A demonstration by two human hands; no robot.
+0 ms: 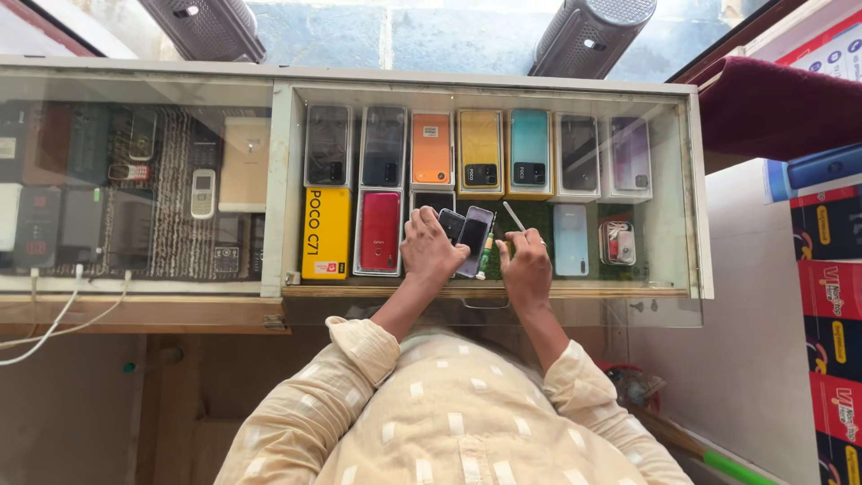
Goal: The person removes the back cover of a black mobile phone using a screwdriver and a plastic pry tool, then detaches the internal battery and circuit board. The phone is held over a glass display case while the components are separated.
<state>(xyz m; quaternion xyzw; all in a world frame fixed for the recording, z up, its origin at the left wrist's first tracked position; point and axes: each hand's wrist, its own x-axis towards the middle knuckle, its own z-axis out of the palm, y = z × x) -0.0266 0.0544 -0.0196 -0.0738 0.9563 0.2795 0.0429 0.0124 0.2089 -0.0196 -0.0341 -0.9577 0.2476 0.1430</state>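
My left hand (430, 249) rests on the glass counter top and grips two dark phones (467, 235), one small and one longer, fanned out side by side. My right hand (526, 262) is close to the right of them and holds a thin white stick-like tool (514, 216) that points up and away. A green and white pen-like object (485, 256) lies between my hands, just under the longer phone. Both my sleeves are cream with white squares.
Under the glass, the display case (693, 224) holds phones and boxes in rows: a yellow box (326, 232), a red phone (380, 231), orange, yellow and teal ones behind. The left compartment holds older phones (203, 192) and white cables (54, 319). Stacked boxes (831, 305) stand at right.
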